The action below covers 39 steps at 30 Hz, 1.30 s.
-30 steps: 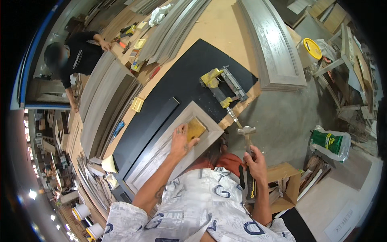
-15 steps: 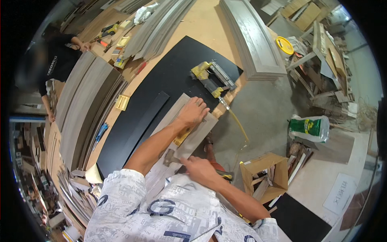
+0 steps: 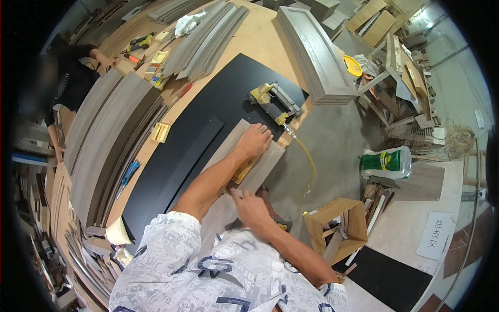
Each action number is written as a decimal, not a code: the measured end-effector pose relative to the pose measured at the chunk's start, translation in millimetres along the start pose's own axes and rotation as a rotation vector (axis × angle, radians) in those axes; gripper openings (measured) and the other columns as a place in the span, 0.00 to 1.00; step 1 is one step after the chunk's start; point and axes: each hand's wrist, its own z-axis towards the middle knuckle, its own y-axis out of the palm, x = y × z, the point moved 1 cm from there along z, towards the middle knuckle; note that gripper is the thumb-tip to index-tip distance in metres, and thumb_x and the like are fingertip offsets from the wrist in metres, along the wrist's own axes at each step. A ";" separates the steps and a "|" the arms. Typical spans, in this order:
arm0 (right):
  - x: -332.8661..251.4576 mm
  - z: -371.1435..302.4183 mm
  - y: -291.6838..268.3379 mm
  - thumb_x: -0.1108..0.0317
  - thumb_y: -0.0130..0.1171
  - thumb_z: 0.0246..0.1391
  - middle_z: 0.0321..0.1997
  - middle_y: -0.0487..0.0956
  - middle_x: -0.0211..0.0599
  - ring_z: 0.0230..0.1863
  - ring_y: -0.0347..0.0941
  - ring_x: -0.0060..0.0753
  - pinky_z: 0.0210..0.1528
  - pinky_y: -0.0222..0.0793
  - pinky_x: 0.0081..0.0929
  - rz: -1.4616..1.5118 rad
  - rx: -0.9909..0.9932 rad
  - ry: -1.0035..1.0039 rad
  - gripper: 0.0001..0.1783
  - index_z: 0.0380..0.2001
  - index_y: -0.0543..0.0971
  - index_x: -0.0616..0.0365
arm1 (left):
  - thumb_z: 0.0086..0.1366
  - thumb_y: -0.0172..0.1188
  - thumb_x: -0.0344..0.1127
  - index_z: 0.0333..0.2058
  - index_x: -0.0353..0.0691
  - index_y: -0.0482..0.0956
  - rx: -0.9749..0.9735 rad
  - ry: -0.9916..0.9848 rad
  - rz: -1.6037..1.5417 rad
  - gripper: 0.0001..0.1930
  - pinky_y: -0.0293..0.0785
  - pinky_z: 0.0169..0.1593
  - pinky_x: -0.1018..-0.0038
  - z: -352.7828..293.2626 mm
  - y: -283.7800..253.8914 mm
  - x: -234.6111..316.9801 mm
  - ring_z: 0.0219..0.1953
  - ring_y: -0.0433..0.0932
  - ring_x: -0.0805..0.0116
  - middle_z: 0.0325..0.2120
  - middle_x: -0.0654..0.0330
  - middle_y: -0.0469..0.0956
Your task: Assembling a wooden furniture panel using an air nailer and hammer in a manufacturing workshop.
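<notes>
My left hand (image 3: 255,140) is closed over the far end of a yellowish-brown wooden block (image 3: 244,171); the palm hides much of its grip. The block lies on grey-brown wood-grain boards (image 3: 264,170). My right hand (image 3: 251,207) is closed round a hammer, with the head close to the block's near end, below my left wrist. Most of the hammer is now hidden by the hand and forearm. Beyond my left hand a yellow nail gun (image 3: 273,102) with a yellow air hose lies on a black panel (image 3: 228,86).
Stacked grey-brown boards (image 3: 112,117) stand at left, beside a co-worker's hand (image 3: 106,63). Blue pliers (image 3: 131,171) and a small wooden block (image 3: 160,132) lie near them. Grey panels (image 3: 317,57) are piled at the far right. An open cardboard box (image 3: 332,229) stands on the right.
My right hand has moved up and slightly left, bringing the hammer head to the block's near end. My left hand stays on the block. The whole view has shifted slightly.
</notes>
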 end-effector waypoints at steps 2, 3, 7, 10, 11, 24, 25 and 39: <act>-7.6 -0.4 -4.7 0.74 0.51 0.50 0.41 0.77 0.57 0.37 0.79 0.57 0.37 0.77 0.43 0.049 -0.096 -0.006 0.27 0.57 0.71 0.58 | 0.69 0.51 0.40 0.32 0.39 0.78 0.002 0.014 0.024 0.12 0.68 0.51 0.62 -2.6 0.0 -1.0 0.43 0.72 0.57 0.34 0.56 0.76; -9.9 -1.2 -7.6 0.76 0.52 0.47 0.42 0.77 0.57 0.38 0.79 0.58 0.39 0.76 0.43 0.106 -0.198 -0.013 0.31 0.59 0.70 0.57 | 0.69 0.51 0.40 0.32 0.39 0.78 -0.006 -0.007 0.015 0.12 0.68 0.51 0.63 -3.8 -1.1 -0.2 0.44 0.73 0.57 0.33 0.56 0.76; 8.6 -3.1 -13.8 0.73 0.65 0.40 0.43 0.76 0.57 0.41 0.78 0.58 0.43 0.75 0.45 0.142 -0.159 0.106 0.36 0.58 0.71 0.57 | 0.68 0.52 0.39 0.31 0.39 0.78 0.018 0.026 0.021 0.12 0.68 0.51 0.63 -3.2 1.0 -1.5 0.43 0.73 0.58 0.33 0.56 0.76; 5.2 -11.7 -4.6 0.68 0.72 0.35 0.43 0.77 0.55 0.42 0.77 0.58 0.43 0.75 0.46 0.060 -0.104 0.101 0.41 0.58 0.72 0.55 | 0.68 0.52 0.39 0.30 0.39 0.77 0.027 0.032 0.036 0.11 0.67 0.51 0.63 2.7 5.2 0.0 0.43 0.72 0.58 0.33 0.57 0.76; 4.7 -11.7 -7.5 0.68 0.72 0.35 0.43 0.77 0.55 0.42 0.77 0.58 0.43 0.75 0.46 0.063 -0.100 0.110 0.41 0.58 0.72 0.55 | 0.68 0.52 0.39 0.30 0.39 0.77 0.022 0.041 0.032 0.11 0.67 0.51 0.63 1.7 4.8 -0.9 0.43 0.72 0.58 0.33 0.57 0.76; 12.1 -23.4 -14.5 0.73 0.59 0.46 0.37 0.77 0.53 0.34 0.79 0.54 0.36 0.76 0.44 0.095 -0.032 0.024 0.24 0.50 0.74 0.61 | 0.69 0.51 0.39 0.31 0.39 0.77 0.036 0.042 0.059 0.12 0.68 0.49 0.62 1.3 6.7 -7.6 0.41 0.72 0.56 0.31 0.56 0.75; 11.7 -24.8 -16.5 0.73 0.59 0.45 0.37 0.77 0.53 0.34 0.79 0.54 0.36 0.76 0.44 0.089 0.043 0.068 0.23 0.49 0.75 0.62 | 0.69 0.51 0.40 0.31 0.39 0.77 0.029 0.037 0.074 0.12 0.68 0.49 0.62 2.1 6.2 -7.0 0.41 0.72 0.56 0.31 0.56 0.75; 11.7 -30.9 -17.0 0.74 0.62 0.42 0.39 0.78 0.54 0.38 0.79 0.55 0.38 0.77 0.42 0.139 -0.048 0.031 0.25 0.47 0.75 0.67 | 0.71 0.51 0.42 0.31 0.39 0.78 0.003 0.108 0.003 0.15 0.67 0.51 0.60 3.3 6.5 4.8 0.43 0.72 0.55 0.33 0.55 0.75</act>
